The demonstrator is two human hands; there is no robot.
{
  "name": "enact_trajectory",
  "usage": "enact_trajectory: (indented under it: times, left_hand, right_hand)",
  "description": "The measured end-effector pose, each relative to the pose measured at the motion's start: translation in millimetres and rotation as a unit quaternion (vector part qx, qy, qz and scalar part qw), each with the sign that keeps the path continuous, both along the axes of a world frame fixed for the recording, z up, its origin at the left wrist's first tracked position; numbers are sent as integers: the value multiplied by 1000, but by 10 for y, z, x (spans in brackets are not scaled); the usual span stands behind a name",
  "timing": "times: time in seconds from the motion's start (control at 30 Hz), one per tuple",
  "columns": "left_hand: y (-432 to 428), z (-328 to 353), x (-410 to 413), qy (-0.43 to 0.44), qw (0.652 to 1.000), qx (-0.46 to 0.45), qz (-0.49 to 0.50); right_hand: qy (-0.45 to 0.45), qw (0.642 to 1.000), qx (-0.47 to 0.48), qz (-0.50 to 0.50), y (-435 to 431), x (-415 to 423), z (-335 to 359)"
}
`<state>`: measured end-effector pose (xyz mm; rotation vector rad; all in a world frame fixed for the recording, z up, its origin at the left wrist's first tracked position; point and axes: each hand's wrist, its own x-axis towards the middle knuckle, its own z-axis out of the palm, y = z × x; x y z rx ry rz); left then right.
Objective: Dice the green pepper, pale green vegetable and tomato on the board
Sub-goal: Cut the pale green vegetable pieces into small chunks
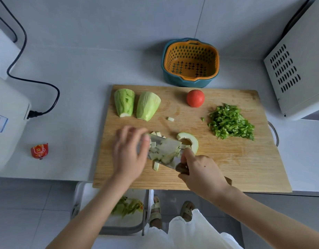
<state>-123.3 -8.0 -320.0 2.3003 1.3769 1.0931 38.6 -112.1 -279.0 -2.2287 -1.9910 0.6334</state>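
My right hand (201, 175) grips the knife (180, 168) handle, blade flat under the pale dice (164, 150), near centre of the board (227, 168). My left hand (130, 151), blurred, appears spread against them. Keep the blade level. Halves (147, 106) far left and tomato (195, 98) are uncut.

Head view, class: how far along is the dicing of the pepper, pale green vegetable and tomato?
Done: the diced green pepper sits in a heap. In hand: pale green dice lie on the knife blade, the right hand gripping its handle, the left hand beside them; a curved slice waits nearby. Left: two large pale green chunks and the whole tomato, uncut.
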Motion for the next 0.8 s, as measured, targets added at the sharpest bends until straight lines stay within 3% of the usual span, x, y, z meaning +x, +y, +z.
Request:
enact_trajectory:
  times: [0.13,0.27,0.43,0.5,0.67,0.8]
  left_hand:
    - [-216,-130,260,140,966,-70,-204]
    - [-204,-191,423,267,924,-179,-208]
    - [-121,-274,516,304,891,-257,-217]
    - [-103,-299,544,299,890,-265,-219]
    - [-37,-376,511,163,935,-259,-179]
    - [3,-377,508,106,947,-250,-173]
  right_hand:
    - [-59,995,65,38,-32,-34,-92]
    - [-101,987,112,56,-30,-24,-154]
    - [-132,979,114,101,-46,29,-219]
    - [-138,977,116,113,-44,42,-228]
    - [-137,978,92,126,-38,51,-246]
    - [-131,979,87,131,-26,78,-238]
